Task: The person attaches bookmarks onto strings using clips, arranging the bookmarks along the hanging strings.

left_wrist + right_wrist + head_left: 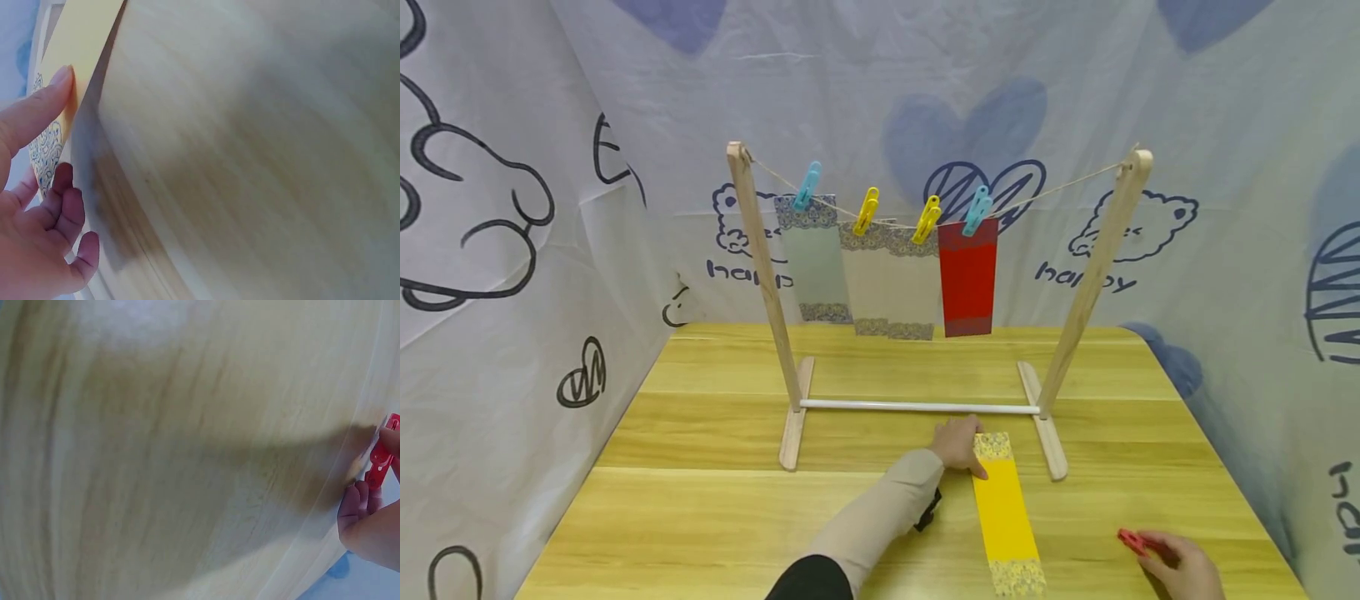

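Observation:
A yellow paper strip [1003, 508] with patterned bands at both ends lies lengthwise in front of the rack. At its far end, my left hand [957, 444] grips the strip's left edge. The left wrist view shows the thumb [53, 94] on the strip's face, with fingers at its patterned end, partly hidden behind it. Low on the right, my right hand [1183, 567] pinches a red clothespin [1132, 542] between thumb and fingers. That clothespin [381, 453] also appears at the right edge of the right wrist view, above the wooden table [187, 487].
A wooden rack [765, 275] with a white crossbar [917, 407] carries a string [1060, 189]. Blue clothespins [807, 186] and yellow clothespins [867, 211] hold a pale green strip [816, 267], two cream strips [912, 283] and a red strip [967, 279]. A printed cloth [865, 100] surrounds the table.

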